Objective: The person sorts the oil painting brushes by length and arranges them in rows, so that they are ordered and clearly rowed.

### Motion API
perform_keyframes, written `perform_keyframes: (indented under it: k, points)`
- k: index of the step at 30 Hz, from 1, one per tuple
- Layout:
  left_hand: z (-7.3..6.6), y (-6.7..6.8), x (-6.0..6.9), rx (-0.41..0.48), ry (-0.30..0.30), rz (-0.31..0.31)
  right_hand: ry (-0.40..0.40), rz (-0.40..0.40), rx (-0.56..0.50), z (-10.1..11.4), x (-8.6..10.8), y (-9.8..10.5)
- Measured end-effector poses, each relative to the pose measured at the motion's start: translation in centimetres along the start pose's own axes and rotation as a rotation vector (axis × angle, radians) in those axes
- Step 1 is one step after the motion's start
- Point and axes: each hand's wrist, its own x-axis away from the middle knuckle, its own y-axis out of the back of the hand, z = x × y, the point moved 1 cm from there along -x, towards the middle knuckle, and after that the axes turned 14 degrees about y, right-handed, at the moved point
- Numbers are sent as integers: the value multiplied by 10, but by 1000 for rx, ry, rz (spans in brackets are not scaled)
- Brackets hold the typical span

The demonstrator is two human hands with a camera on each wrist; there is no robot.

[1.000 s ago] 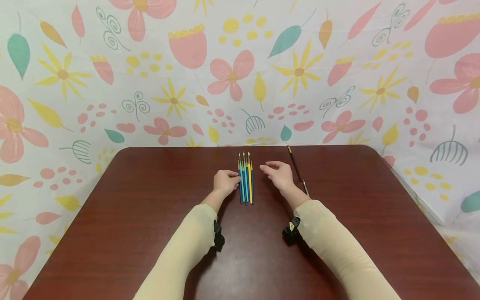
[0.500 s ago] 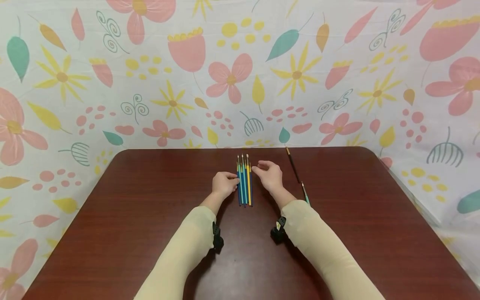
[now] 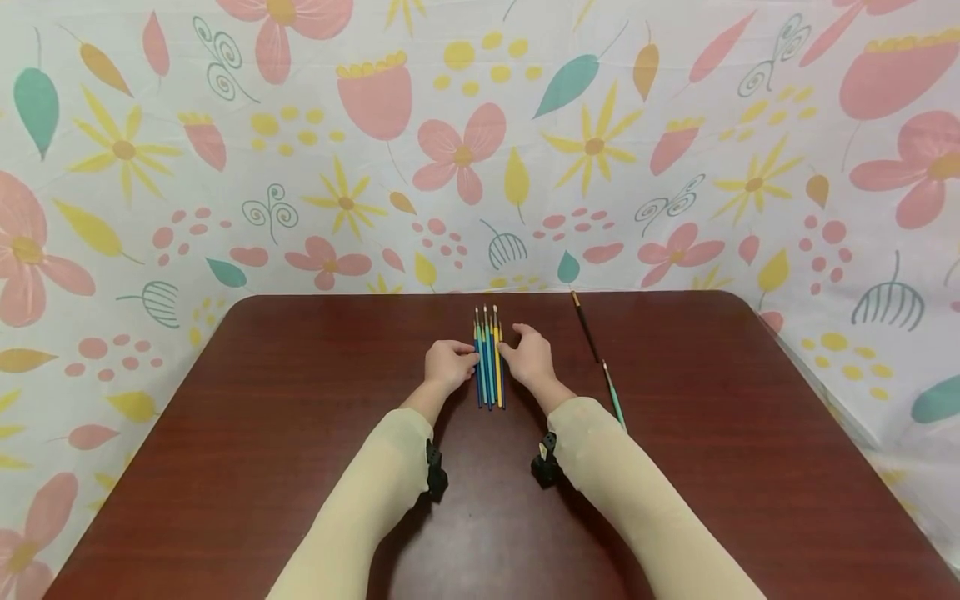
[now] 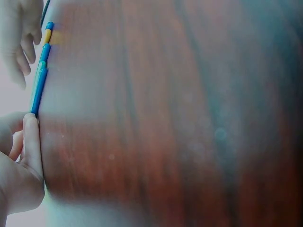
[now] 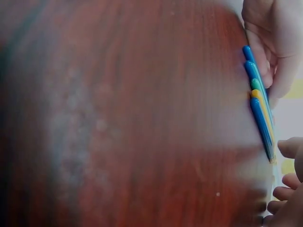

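Note:
Several blue, teal and yellow paintbrushes (image 3: 491,367) lie side by side near the table's far edge, bristles pointing away. At the bundle's left side, my left hand (image 3: 448,365) has thumb and index finger together on the outermost paintbrush; the left wrist view shows its fingertips meeting a blue handle (image 4: 40,90). My right hand (image 3: 529,358) is at the bundle's right side, thumb beside the outer paintbrush. In the right wrist view that hand (image 5: 291,184) has thumb and fingers spread apart, and the thumb tip stands just off the handles (image 5: 261,123).
To the right of my right hand lie a black paintbrush (image 3: 587,327) and a teal paintbrush (image 3: 613,396), the latter partly behind my sleeve. The reddish-brown table (image 3: 300,375) meets a flower-printed cloth (image 3: 450,225) at the back.
My right hand has moved left, from apart to right beside the bundle, and its thumb and index finger have spread. More of the teal paintbrush shows. My left hand stays put.

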Motion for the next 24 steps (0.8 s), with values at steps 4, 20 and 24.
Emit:
perform_keyframes:
  k: [4, 20, 24]
  points:
    - [0, -1, -1, 6, 4, 2, -16, 45, 35, 0, -1, 0]
    - [0, -1, -2, 7, 16, 3, -15, 140, 179, -4, -9, 8]
    - [0, -1, -3, 1, 13, -4, -4, 159, 237, -4, -11, 8]
